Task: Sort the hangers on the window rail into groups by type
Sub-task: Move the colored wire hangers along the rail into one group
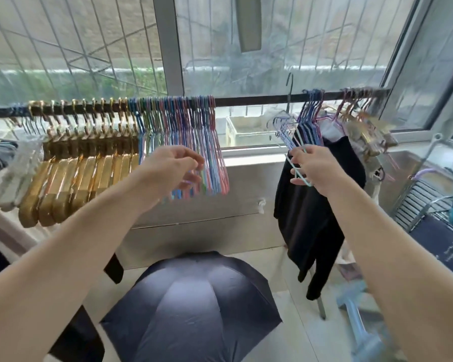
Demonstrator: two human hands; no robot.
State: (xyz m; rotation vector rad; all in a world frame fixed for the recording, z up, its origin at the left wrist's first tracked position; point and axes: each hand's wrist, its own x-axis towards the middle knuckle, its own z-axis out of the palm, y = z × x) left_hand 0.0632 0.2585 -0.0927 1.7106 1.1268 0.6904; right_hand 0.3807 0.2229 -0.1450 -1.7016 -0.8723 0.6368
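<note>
Rail (pixel 246 101): hung with gold hangers (pixel 71 163) at 9 o'clock, wire hangers (pixel 194 142) beside them.
Left hand (pixel 168 168): fingers loosely curled, nothing gripped.
Right hand (pixel 315 165): pale hanger (pixel 300 173) pinched at 3 o'clock.

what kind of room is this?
Likely an enclosed home balcony used for laundry: a window rail packed with hangers, a grilled window behind it, dark clothes drying and an open umbrella on the tiled floor.

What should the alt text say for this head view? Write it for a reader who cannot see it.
Two bare hands reach toward a window rail: the right hand pinches a pale wire hanger beside a black garment, the left hand hovers by grouped coloured wire hangers. Gold hangers hang further left; an open umbrella sits below.
</note>
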